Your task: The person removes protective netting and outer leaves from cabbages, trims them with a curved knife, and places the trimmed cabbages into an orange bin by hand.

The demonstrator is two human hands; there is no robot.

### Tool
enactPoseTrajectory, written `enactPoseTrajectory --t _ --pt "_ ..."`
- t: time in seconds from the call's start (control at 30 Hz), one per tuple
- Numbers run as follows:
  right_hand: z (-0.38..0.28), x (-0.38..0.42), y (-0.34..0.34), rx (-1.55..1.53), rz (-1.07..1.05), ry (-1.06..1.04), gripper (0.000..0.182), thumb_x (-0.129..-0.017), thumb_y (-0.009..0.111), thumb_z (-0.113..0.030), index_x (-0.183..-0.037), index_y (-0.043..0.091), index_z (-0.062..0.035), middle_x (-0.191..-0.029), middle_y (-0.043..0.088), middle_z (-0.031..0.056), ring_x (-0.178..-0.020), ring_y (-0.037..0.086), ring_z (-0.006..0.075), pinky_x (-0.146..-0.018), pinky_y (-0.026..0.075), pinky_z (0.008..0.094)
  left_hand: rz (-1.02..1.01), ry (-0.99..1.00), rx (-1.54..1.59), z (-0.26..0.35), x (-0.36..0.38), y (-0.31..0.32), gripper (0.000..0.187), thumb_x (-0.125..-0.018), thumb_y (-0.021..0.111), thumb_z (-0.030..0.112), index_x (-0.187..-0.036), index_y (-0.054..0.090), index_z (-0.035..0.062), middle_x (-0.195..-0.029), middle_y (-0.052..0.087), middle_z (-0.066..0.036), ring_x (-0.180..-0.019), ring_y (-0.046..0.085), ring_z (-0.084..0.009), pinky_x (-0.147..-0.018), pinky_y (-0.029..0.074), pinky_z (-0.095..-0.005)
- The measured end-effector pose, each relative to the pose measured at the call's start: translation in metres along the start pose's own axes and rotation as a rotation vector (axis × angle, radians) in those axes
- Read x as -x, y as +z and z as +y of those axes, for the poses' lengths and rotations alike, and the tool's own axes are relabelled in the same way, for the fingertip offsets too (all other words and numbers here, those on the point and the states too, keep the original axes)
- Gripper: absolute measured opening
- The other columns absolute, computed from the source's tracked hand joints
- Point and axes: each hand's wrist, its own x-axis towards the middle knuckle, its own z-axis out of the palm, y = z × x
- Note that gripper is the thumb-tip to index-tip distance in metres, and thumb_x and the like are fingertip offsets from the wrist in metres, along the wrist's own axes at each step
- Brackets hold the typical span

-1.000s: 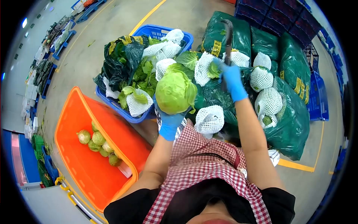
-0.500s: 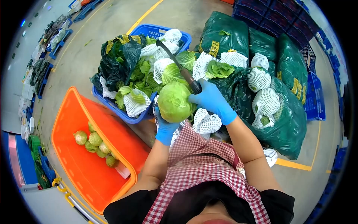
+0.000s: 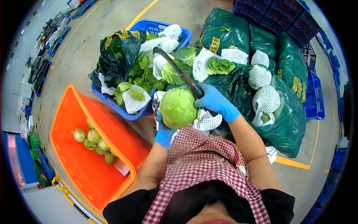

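A round green cabbage [image 3: 179,108] sits in my left hand [image 3: 164,130], whose blue-gloved fingers wrap its left side and underside. My right hand [image 3: 218,102], also gloved in blue, is closed on the dark handle of a curved knife [image 3: 178,71]. The blade points up and left, away from the cabbage, over the blue basket [image 3: 140,115]. Loose leaves [image 3: 141,72] and white foam nets [image 3: 135,100] fill that basket, along with a dark green plastic bag [image 3: 118,56]. Just right of the cabbage lies another foam net [image 3: 207,121].
At the left stands an orange bin [image 3: 130,158] with several trimmed cabbages [image 3: 94,136] inside. Full green bags [image 3: 227,31] are piled at the right; net-wrapped cabbages [image 3: 266,99] rest on the nearest one. Dark stacked crates [image 3: 278,15] and a blue crate [image 3: 314,95] stand behind.
The cabbage has moved slightly down and right in my left hand. My right hand and the knife have shifted a little down and right too.
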Motion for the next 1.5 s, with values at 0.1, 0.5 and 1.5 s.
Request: enactPoseTrajectory --t 0.1,0.5,1.5 --pt "0.021 -0.002 0.004 -0.166 -0.057 0.003 0.045 -0.062 0.067 -0.015 -0.101 0.053 0.0017 -0.079 0.055 0.0068 -0.067 0.052 0.0151 -0.062 0.045 0.0289 -0.036 0.006 -0.041 -0.002 0.002 -0.007 0.098 -0.065 0.071 0.056 -0.142 0.025 0.0173 -0.145 0.03 -0.012 -0.131 0.031 -0.0335 -0.107 0.029 -0.052" --pt "0.08 0.012 0.01 -0.91 -0.074 0.224 0.028 -0.067 0.058 -0.002 -0.095 0.055 0.0022 -0.073 0.056 0.0068 -0.053 0.052 0.0139 -0.05 0.044 0.0244 -0.051 0.279 -0.565 -0.006 0.03 0.039 0.056 -0.088 0.05 0.035 -0.137 0.036 0.0116 -0.141 0.037 -0.008 -0.127 0.037 -0.0246 -0.108 0.026 -0.0412" --pt "0.223 0.147 -0.077 -0.552 0.983 0.273 0.026 -0.079 0.069 -0.018 -0.091 0.052 -0.0011 -0.062 0.051 0.0016 -0.047 0.048 0.0099 -0.042 0.039 0.0254 0.467 0.37 -1.201 0.152 -0.022 -0.001 0.045 -0.089 0.05 0.019 -0.132 0.04 0.0059 -0.129 0.044 -0.01 -0.118 0.044 -0.0226 -0.096 0.04 -0.0379"
